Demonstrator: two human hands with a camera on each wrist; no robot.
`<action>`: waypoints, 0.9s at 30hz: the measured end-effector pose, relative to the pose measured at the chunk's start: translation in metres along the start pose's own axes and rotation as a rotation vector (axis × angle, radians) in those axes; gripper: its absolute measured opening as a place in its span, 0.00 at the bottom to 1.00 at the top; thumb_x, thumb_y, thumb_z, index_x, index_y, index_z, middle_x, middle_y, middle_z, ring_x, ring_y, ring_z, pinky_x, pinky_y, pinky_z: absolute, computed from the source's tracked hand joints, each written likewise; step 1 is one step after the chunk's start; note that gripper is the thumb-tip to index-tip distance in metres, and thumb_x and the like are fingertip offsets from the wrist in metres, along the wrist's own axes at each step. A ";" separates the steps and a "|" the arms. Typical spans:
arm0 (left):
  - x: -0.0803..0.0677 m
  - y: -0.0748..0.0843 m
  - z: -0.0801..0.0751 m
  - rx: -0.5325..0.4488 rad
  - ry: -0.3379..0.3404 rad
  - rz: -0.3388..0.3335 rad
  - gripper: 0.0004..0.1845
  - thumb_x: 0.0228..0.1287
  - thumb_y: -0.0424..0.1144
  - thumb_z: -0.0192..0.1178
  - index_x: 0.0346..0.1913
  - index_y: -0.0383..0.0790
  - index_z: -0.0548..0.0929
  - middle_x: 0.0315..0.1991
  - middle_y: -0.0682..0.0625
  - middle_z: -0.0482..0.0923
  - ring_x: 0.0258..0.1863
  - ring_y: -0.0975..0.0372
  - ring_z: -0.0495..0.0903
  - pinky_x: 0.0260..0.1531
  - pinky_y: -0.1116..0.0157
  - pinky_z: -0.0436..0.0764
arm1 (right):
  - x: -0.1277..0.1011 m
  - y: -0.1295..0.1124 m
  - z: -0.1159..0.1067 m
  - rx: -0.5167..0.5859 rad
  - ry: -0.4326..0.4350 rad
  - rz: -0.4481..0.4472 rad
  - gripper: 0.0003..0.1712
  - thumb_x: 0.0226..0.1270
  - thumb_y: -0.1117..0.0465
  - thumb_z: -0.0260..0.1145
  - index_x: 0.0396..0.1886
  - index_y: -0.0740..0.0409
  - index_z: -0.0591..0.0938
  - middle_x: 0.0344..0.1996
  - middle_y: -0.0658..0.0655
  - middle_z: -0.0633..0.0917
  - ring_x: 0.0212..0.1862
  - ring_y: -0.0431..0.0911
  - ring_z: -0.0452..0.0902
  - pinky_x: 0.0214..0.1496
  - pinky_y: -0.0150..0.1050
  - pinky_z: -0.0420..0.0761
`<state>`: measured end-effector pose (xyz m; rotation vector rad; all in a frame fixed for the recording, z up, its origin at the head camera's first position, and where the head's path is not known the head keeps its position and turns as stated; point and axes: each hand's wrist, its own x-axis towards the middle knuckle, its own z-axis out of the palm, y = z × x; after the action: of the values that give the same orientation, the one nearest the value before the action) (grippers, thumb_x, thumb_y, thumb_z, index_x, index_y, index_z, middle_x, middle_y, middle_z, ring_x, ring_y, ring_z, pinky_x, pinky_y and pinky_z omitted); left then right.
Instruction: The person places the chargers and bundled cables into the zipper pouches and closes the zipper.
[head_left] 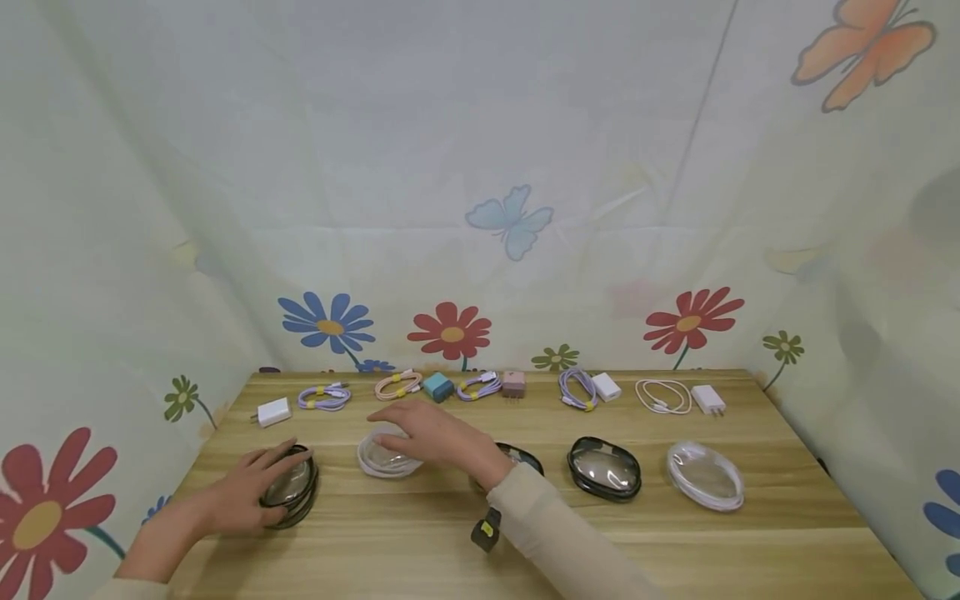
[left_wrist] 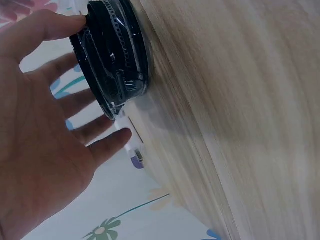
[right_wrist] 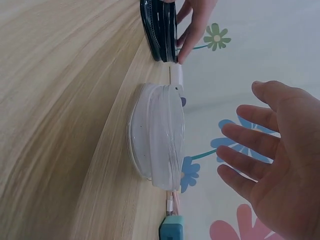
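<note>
In the head view my left hand (head_left: 279,471) rests on a black-rimmed clear oval case (head_left: 294,493) at the left of the wooden table (head_left: 420,542). The left wrist view shows its thumb on the rim of this black case (left_wrist: 112,55) and its straight fingers (left_wrist: 105,145) spread beside it. My right hand (head_left: 393,429) hovers flat over a white-rimmed clear case (head_left: 382,460). In the right wrist view its spread fingers (right_wrist: 240,135) stay apart from that white case (right_wrist: 157,137).
Another black case (head_left: 525,457) lies half hidden behind my right wrist. A third black case (head_left: 604,468) and a white case (head_left: 705,475) lie to the right. Along the back runs a row of chargers (head_left: 438,387) and coiled cables (head_left: 663,396). Floral cloth walls enclose the table.
</note>
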<state>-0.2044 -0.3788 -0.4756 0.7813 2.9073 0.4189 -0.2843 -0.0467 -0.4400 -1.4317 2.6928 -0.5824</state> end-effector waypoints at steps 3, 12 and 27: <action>0.006 0.001 -0.002 0.005 -0.015 -0.073 0.40 0.62 0.54 0.70 0.72 0.37 0.69 0.68 0.28 0.64 0.60 0.28 0.65 0.49 0.32 0.72 | 0.003 -0.001 0.000 0.004 -0.005 -0.003 0.27 0.81 0.44 0.53 0.72 0.48 0.75 0.68 0.49 0.77 0.72 0.43 0.68 0.73 0.37 0.66; 0.020 0.009 -0.002 0.072 -0.023 -0.359 0.57 0.58 0.76 0.58 0.74 0.31 0.65 0.58 0.24 0.64 0.54 0.29 0.64 0.46 0.34 0.72 | 0.010 -0.003 -0.002 -0.002 0.006 -0.014 0.27 0.82 0.44 0.52 0.72 0.49 0.75 0.68 0.48 0.77 0.72 0.42 0.68 0.73 0.36 0.67; 0.015 0.009 0.001 0.003 0.010 -0.227 0.50 0.62 0.66 0.64 0.75 0.34 0.63 0.69 0.22 0.59 0.61 0.21 0.61 0.50 0.29 0.69 | 0.043 -0.007 0.001 0.092 -0.033 0.025 0.28 0.81 0.44 0.53 0.74 0.47 0.72 0.69 0.47 0.76 0.70 0.40 0.71 0.70 0.36 0.70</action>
<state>-0.2128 -0.3637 -0.4744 0.4418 2.9600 0.3952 -0.3037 -0.0852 -0.4325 -1.3703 2.6185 -0.6659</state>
